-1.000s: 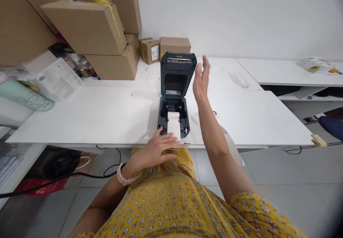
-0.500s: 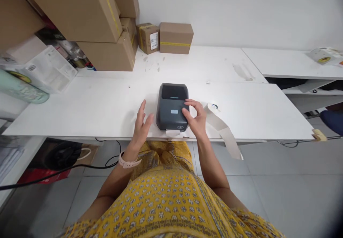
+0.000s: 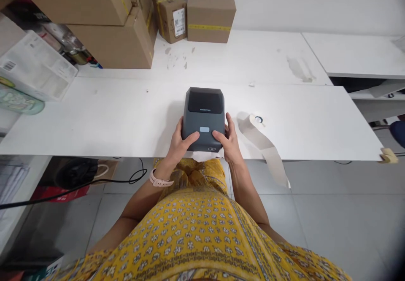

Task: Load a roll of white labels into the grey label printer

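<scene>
A dark grey label printer [image 3: 203, 120] sits near the front edge of the white table, with a pale button in the middle of its lid. My left hand [image 3: 179, 144] grips its left side, thumb on the top face. On the opposite side my right hand [image 3: 230, 142] holds it the same way, its thumb right of the button; some fingers are hidden behind the casing. White label paper [image 3: 203, 156] sticks out under the printer's front. To the right lies a partly unrolled roll of labels [image 3: 253, 127], its loose strip hanging over the edge.
Cardboard boxes [image 3: 107, 44] are stacked at the back left. Two smaller boxes, one a brown carton [image 3: 210, 13], stand against the wall. A clear plastic case [image 3: 39, 68] and a green bottle [image 3: 23, 100] are at far left. A black cable [image 3: 107, 181] runs below the table.
My left hand has come in from the side and taken hold of the printer. My right hand has shifted from its lid to its right side. The view has tilted lower and closer.
</scene>
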`<state>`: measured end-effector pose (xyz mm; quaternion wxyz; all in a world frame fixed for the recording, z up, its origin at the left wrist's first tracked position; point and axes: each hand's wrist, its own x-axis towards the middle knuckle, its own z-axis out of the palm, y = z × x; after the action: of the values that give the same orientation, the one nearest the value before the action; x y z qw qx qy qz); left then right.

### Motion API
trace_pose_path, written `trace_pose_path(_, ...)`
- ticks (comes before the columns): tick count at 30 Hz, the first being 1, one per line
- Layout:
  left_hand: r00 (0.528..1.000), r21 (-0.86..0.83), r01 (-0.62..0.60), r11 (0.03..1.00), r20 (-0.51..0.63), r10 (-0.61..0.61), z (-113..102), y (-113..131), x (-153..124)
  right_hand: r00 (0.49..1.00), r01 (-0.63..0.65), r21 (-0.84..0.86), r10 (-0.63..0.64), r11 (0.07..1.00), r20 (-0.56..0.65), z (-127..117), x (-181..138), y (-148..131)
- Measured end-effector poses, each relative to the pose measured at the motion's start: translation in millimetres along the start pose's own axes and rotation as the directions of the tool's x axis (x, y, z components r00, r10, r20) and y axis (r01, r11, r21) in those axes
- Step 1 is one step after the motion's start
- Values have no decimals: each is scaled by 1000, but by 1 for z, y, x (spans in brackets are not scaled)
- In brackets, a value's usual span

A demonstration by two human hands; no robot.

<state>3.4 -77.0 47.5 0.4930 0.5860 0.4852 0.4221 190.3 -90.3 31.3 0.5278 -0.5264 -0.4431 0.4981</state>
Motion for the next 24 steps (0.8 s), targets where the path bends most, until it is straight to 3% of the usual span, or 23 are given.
trace_pose_path(2,999,32,13,999,-41,-12,2,-1,-12,1000,4,9,-3,1000,-7,0,1,0)
trace_pose_path(4,982,81,41,996,-187,-25,6,-4,-35,1000,-2,25,2,1000,-7,0,1,0)
trace_pose_path(6,916,86,73,994,-400,-33,9,-7,-64,1000,-2,25,2,1000,1,1,2,2)
trace_pose_path(7,893,46,107,993,-445,-75,11,-9,-76,1000,2,20,-2,1000,4,1,2,3)
trace_pose_path(8,912,-8,143,990,-387,-135,13,-10,-86,1000,8,19,-8,1000,4,2,3,4)
trace_pose_path(10,962,-107,239,965,-105,-250,17,-8,-95,1000,21,32,-21,999,-1,3,2,5)
trace_pose_path(12,932,-188,356,916,147,-332,23,-3,-89,1000,27,60,-27,998,-1,4,2,6)
trace_pose_path(13,908,-226,406,885,207,-364,27,0,-84,1000,29,69,-29,997,5,4,2,6)
trace_pose_path(17,867,-334,496,802,239,-437,42,9,-62,998,29,47,-32,998,49,3,2,5)
trace_pose_path(21,908,-312,417,854,181,-378,46,5,-61,997,31,-24,-29,999,70,2,1,2)
trace_pose_path(24,910,-197,393,898,220,-350,37,0,-66,989,140,-267,-147,953,-5,1,-7,-8)
